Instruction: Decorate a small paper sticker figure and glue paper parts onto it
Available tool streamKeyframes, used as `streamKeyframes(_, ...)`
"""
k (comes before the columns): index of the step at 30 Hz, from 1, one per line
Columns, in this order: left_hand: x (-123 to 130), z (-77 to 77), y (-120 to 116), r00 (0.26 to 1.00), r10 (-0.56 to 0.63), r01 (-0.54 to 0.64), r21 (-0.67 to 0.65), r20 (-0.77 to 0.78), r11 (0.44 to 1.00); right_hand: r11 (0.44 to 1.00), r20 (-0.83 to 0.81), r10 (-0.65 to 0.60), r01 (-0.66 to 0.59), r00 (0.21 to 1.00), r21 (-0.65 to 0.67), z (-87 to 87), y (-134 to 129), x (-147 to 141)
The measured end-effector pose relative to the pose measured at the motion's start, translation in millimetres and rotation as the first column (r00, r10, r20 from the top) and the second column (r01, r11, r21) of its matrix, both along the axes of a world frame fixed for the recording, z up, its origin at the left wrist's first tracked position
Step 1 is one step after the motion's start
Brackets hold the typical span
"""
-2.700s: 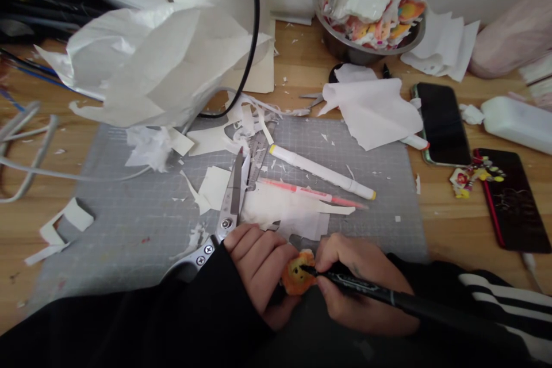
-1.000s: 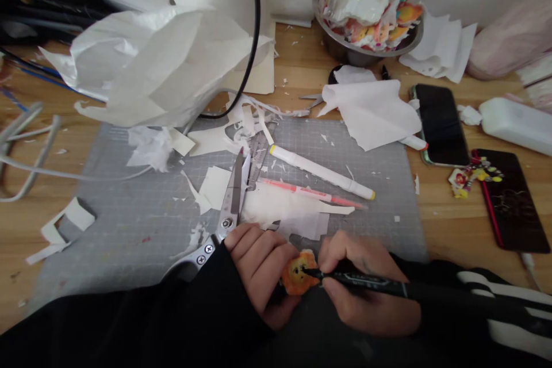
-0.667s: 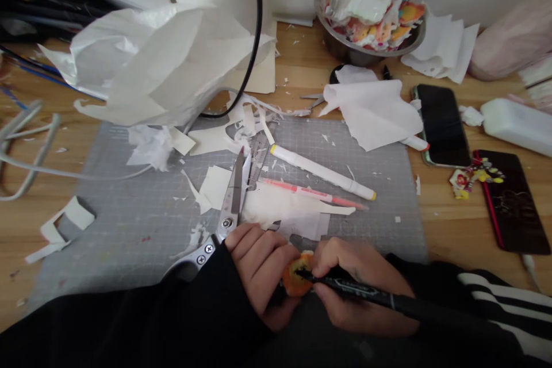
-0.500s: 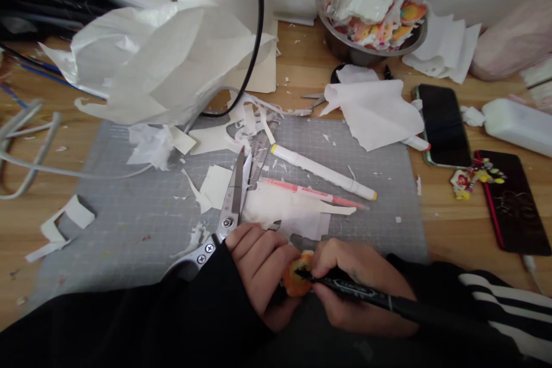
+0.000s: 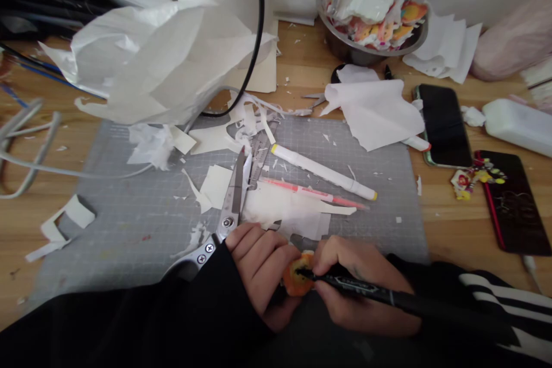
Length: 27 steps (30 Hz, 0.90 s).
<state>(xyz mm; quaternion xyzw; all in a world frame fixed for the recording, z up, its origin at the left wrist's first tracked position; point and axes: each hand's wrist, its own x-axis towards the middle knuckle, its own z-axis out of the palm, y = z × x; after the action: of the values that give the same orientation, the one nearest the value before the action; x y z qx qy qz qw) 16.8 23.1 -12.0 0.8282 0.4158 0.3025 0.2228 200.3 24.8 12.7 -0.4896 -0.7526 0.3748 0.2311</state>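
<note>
Low in the middle, my left hand [image 5: 264, 270] is closed round the left side of a small orange piece [image 5: 297, 286] with a yellowish centre. My right hand [image 5: 357, 276] grips a black marker [image 5: 362, 289], whose tip rests on or just over the dark marks in that centre. Scissors [image 5: 235, 190] lie partly open beside my left hand, their handles partly under the sleeve. Beyond my hands are a white marker [image 5: 323, 171] with yellow ends, a pink pen [image 5: 308, 191] and white paper pieces [image 5: 263, 204].
A grey cutting mat [image 5: 129, 207] with paper scraps covers the middle. Behind it are a crumpled white sheet [image 5: 159, 63], a black cable [image 5: 260, 29] and a metal bowl [image 5: 345, 49] of wrapped colourful pieces. Two phones [image 5: 444, 126] and a white bottle [image 5: 517, 126] lie at the right.
My right hand and the black marker have shifted very slightly, the marker's rear end tilting a little. My left hand and the orange piece have stayed in place.
</note>
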Motion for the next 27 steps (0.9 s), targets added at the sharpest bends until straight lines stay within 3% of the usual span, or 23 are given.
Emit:
streamKeyframes(5, 0.1, 0.0, 0.0, 1.0, 0.001, -0.001, 0.001, -0.004, 1.0, 0.999, 0.04, 0.037, -0.036, 0.999, -0.018, 1.7, 0.7, -1.1)
streamKeyframes(10, -0.4, -1.1, 0.0, 1.0, -0.006, 0.006, 0.004, -0.002, 1.0, 0.997, -0.019, -0.011, 0.009, 1.0, -0.081, 3.8, 2.6, -1.3)
streamKeyframes(19, -0.5, -0.3, -0.3, 1.0, -0.005, 0.005, -0.009, -0.006, 1.0, 0.998, 0.027, 0.032, -0.031, 0.999, -0.062, 3.6, 2.6, -1.2)
streamKeyframes(27, -0.8, 0.2, 0.1, 1.0, -0.007, 0.007, -0.009, -0.018, 1.0, 0.997, 0.003, -0.021, 0.021, 1.0, -0.079, 2.1, 1.6, -0.8)
